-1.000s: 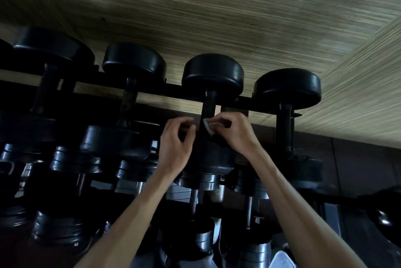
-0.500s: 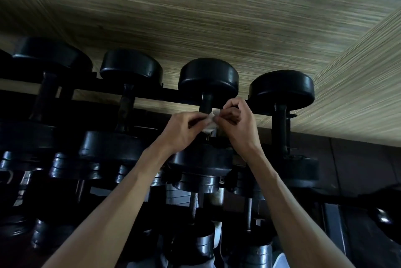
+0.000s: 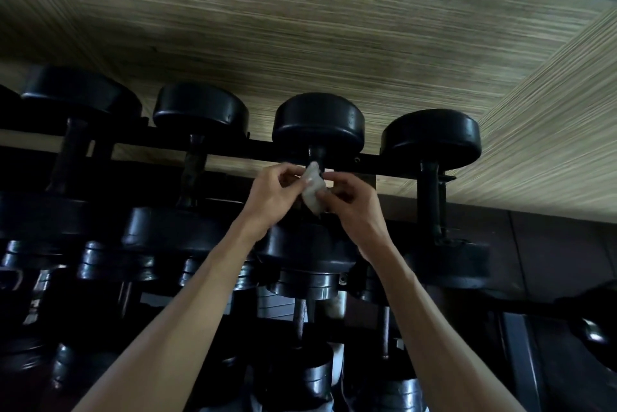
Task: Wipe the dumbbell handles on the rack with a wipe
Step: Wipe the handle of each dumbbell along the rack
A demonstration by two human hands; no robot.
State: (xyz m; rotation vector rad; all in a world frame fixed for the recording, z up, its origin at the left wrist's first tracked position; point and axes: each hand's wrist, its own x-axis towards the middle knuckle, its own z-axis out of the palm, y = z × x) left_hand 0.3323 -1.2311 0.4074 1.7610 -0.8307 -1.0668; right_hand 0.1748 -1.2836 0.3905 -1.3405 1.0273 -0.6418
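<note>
Several black dumbbells lie across the top rail of a dark rack point(image 3: 233, 148). A small crumpled white wipe point(image 3: 313, 188) hangs in front of the handle of the third dumbbell point(image 3: 319, 121). My left hand point(image 3: 272, 194) pinches the wipe from the left and my right hand point(image 3: 350, 201) pinches it from the right. Both hands sit just below that dumbbell's far head, and most of its handle is hidden behind the wipe and my fingers.
The neighbouring dumbbell point(image 3: 430, 141) stands to the right, with its bare handle point(image 3: 430, 198) close to my right hand. Two more dumbbells point(image 3: 200, 111) lie to the left. Lower tiers hold several chrome-ended dumbbells point(image 3: 307, 285). A wood-grain wall point(image 3: 300, 28) rises behind.
Both hands have risen along the third dumbbell's handle toward its far head. The wipe, mostly hidden between the fingers before, now shows as a bunched piece between the two hands.
</note>
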